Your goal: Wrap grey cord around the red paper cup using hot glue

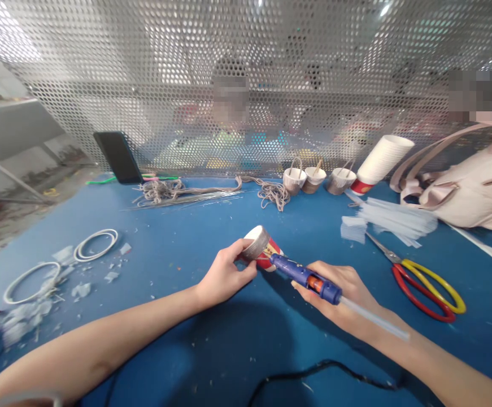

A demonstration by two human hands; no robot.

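A red and white paper cup (pixel 275 249) with a grey band wound around its rim end lies tilted over the blue table. My left hand (pixel 225 273) grips it between thumb and fingers from the left. In my right hand (pixel 342 288) is a blue glue gun (pixel 292 269), its nozzle against or very close to the cup's side beside the grey band. A clear glue stick (pixel 375 319) sticks out of the gun's rear, over my right wrist. The fingertips of my right hand are partly hidden by the gun.
Scissors (pixel 393 257) and translucent strips (pixel 393 220) lie right. Behind stand stacked cups (pixel 384 158), small wrapped cups (pixel 294 180), cord bundles (pixel 161 192) and a phone (pixel 118 157) by a perforated screen (pixel 165 107). White rings (pixel 95 245) and scraps lie left; a black cable (pixel 334 363) in front.
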